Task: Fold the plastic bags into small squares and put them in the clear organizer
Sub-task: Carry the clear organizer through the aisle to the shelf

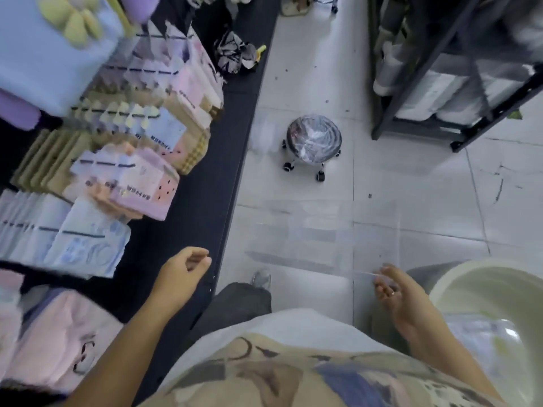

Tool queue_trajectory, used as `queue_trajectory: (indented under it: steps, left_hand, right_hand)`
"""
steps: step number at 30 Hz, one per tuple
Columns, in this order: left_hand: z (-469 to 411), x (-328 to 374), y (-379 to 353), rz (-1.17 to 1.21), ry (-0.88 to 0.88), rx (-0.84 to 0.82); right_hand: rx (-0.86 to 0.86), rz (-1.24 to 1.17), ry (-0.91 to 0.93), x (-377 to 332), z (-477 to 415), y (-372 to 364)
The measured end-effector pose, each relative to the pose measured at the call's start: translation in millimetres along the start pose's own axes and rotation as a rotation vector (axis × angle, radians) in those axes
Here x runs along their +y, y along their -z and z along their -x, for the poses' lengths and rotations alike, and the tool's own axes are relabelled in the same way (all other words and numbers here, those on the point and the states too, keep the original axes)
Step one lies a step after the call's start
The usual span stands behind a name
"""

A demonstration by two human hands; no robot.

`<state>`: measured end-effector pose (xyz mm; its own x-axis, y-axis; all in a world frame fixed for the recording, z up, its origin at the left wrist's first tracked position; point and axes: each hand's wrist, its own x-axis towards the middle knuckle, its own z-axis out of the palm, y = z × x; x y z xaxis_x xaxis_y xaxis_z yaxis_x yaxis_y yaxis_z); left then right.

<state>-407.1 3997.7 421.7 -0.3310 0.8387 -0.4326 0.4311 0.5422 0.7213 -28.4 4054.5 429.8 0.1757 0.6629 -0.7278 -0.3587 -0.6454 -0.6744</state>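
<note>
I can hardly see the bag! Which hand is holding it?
The right hand pinches the edge of the clear plastic bag; the left hand hangs loosely curled over the black table, holding nothing.

The plastic bag (311,239) is clear and smooth, the tablecloth (188,218) matt black.

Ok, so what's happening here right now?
A person stands beside a black table stacked with packaged goods. Their right hand pinches the edge of a clear plastic bag, which is spread out flat above the floor, not yet folded. The left hand hovers loosely curled near the table edge, apparently holding nothing. A cream tub with more plastic in it sits at their right.
</note>
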Motion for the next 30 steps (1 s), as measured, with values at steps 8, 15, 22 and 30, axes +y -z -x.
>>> queue_trajectory:
  steps: [8,15,22,30]
  left_hand:
    - [-227.4,193.2,-15.6,-0.053,-0.184,-0.026]
    - [-341.7,274.0,-76.7,0.073,0.042,0.093]
    - [-369.9,287.8,-119.2,0.287,0.383,0.259]
    - [-450.1,290.5,-104.1,0.381,0.54,0.404]
  right_hand:
    - [0.044,-0.065,-0.059,-141.7,-142.7,-61.0]
    - [-0.107,0.22,-0.091,-304.5,-320.8,-127.9]
    - [-0.298,0.526,-0.108,-432.7,-467.4,-246.1]
    - [-0.333,0.604,-0.127,-465.0,-554.9,-383.0]
